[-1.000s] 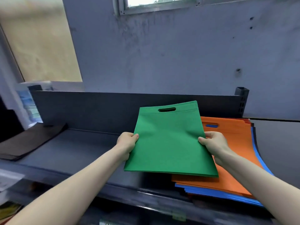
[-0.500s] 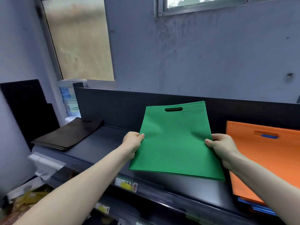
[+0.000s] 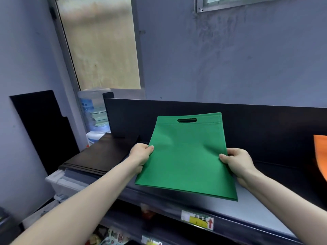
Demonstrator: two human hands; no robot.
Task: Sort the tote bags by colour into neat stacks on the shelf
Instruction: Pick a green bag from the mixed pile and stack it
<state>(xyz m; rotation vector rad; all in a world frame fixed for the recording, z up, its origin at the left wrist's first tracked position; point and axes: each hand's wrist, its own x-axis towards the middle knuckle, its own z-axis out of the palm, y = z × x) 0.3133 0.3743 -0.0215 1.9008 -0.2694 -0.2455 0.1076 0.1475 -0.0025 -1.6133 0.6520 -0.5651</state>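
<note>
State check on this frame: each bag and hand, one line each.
green tote bag: held above the shelf, tilted
left hand: grips its left edge
right hand: grips its right edge
black bag stack: lying flat, shelf's left end
orange bag: mostly out of frame, right

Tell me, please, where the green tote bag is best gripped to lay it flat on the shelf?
By its two side edges, about midway, coming in from each side, as the left hand and right hand pinch it now. The green tote bag is thin and flat, handle slot at the far end, so a two-sided grip likely stops sagging.
</note>
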